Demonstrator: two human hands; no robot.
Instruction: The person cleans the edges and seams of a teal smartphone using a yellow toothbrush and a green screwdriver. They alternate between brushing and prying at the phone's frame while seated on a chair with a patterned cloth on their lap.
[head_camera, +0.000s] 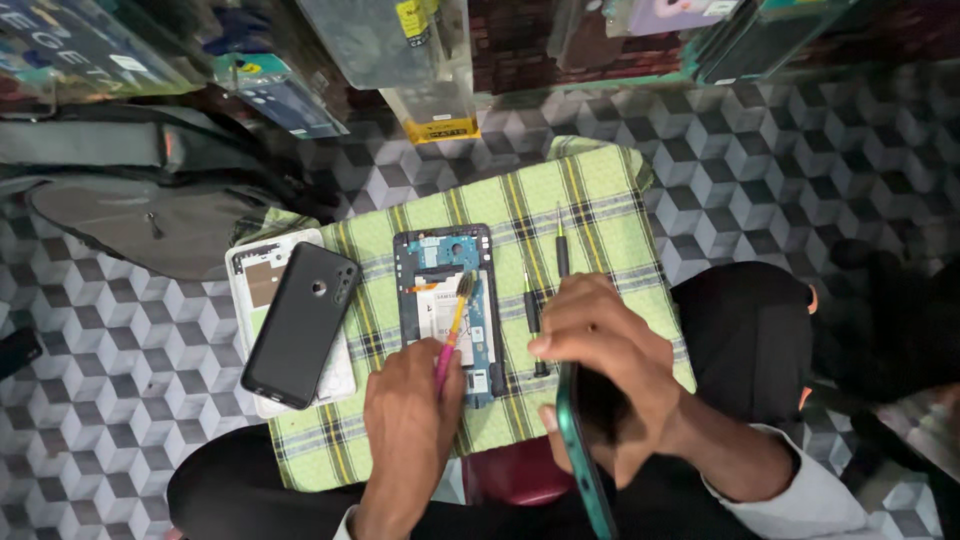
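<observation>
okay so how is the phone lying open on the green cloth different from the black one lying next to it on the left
The opened phone lies straight on the checked green cloth, insides exposed: blue board and pale battery. The black phone is closed, its back cover and camera showing.
The black phone lies tilted on a white panel; the opened one lies directly on the cloth.
The left hand holds a pink brush over the opened phone; nothing touches the black one.
Both look similar in size.

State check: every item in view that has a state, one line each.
opened phone: back off, insides exposed, flat on green checked cloth
brush: held in left hand, bristles on the opened phone
teal phone: held on edge in right hand
black back cover: detached, lying on white phone frame
two screwdrivers: lying loose on the cloth
grey bag: lying on the floor
</observation>
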